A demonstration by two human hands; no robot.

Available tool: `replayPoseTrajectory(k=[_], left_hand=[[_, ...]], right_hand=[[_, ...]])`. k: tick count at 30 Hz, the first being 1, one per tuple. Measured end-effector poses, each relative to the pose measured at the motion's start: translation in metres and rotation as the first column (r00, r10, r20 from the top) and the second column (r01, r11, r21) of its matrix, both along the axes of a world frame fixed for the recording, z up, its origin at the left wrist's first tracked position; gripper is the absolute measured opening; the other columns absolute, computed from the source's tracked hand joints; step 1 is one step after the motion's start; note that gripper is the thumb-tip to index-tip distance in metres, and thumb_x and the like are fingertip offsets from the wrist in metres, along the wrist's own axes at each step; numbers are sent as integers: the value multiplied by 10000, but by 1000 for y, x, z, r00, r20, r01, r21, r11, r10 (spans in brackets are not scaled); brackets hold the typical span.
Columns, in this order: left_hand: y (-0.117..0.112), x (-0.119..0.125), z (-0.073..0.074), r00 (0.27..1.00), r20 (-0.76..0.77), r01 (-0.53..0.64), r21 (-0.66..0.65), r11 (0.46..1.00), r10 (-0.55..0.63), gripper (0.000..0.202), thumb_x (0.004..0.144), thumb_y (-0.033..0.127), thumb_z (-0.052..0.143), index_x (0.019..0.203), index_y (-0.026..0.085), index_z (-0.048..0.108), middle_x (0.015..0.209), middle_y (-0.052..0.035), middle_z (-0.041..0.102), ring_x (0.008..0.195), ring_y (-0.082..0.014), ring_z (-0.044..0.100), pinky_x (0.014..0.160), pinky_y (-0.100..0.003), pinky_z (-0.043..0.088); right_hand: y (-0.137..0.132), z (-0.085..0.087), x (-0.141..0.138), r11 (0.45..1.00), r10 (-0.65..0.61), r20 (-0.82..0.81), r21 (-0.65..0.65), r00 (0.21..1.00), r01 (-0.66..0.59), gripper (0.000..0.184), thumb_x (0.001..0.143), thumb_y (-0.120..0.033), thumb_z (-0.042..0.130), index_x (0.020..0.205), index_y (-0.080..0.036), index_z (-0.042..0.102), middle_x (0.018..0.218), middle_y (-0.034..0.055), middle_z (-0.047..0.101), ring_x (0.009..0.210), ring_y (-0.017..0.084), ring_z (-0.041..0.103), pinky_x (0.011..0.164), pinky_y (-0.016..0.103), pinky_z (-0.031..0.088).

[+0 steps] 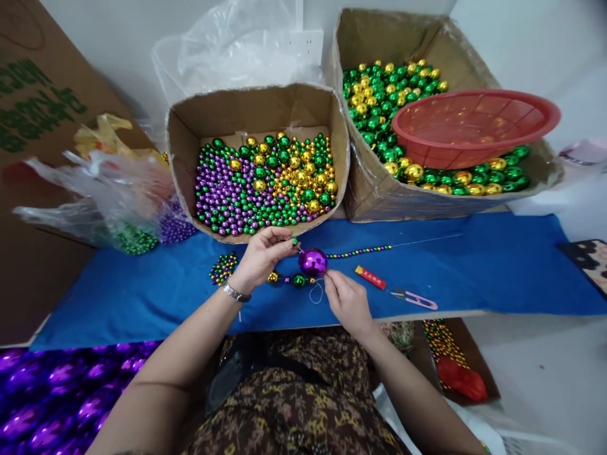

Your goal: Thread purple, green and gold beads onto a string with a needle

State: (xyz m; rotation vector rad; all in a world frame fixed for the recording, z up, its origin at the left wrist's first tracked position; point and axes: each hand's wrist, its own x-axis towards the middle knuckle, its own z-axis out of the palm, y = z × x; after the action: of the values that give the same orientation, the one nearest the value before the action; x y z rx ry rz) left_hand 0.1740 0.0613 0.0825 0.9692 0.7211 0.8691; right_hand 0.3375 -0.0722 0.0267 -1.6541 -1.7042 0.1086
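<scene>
My left hand [262, 256], with a metal watch at the wrist, pinches a small green bead [294, 241] just above a large purple bauble [312, 261]. My right hand [345, 299] pinches the thin white thread [317, 294] below the bauble. A strand of small mixed beads [359, 252] runs right from the bauble across the blue cloth [474, 265]. Gold and green beads [286, 279] sit on the strand under my left hand.
A cardboard box of purple, green and gold beads [265, 180] stands behind my hands. A bigger box [374, 183] at right holds a red basket [474, 126]. A red lighter [370, 277] and pink snips [417, 298] lie right. Bags of beads [118, 202] sit left.
</scene>
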Motion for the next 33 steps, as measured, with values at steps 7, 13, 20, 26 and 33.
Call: replayPoseTrajectory(k=[7,13,20,26,33], left_hand=[[-18,13,-24,971,-237,95,276,957,-28,167,744,295,741,823,154,700,859,-51,715,749,-132,651,690,-251,546],[-22,17,-10,934,-358,210,526,824,-10,160,841,309,641,853,153,672,778,-45,704,701,-133,652,631,-241,528],[-21,28,37,975,-221,137,630,764,8,103,866,267,619,890,171,647,817,-33,702,742,-125,669,695,-257,563],[-32,25,-12,938,-342,216,707,674,58,314,895,283,561,1193,183,556,1133,-108,657,1016,-189,643,877,-359,539],[-53,51,-79,704,-686,621,720,309,184,451,861,337,587,1272,172,498,1317,-167,531,1234,-320,476,1026,-502,401]], right_hand=[[-8,-26,19,990,3,-8,-139,1000,-4,260,996,-264,330,948,-190,574,776,60,679,713,188,653,663,275,478],[-13,-25,34,988,-12,-19,-153,1000,9,234,975,-271,401,1024,-199,618,971,87,697,884,203,671,792,307,512],[8,14,21,996,86,-192,-17,978,-91,263,982,-276,418,1149,-212,610,1067,77,702,958,189,669,870,318,520],[7,27,24,995,-6,-392,-97,920,-35,288,978,-351,428,1015,-196,668,766,24,688,678,142,656,645,247,523],[1,59,25,983,93,-622,-65,778,-170,313,967,-392,445,1096,-196,653,609,-34,536,549,104,528,535,229,454]])
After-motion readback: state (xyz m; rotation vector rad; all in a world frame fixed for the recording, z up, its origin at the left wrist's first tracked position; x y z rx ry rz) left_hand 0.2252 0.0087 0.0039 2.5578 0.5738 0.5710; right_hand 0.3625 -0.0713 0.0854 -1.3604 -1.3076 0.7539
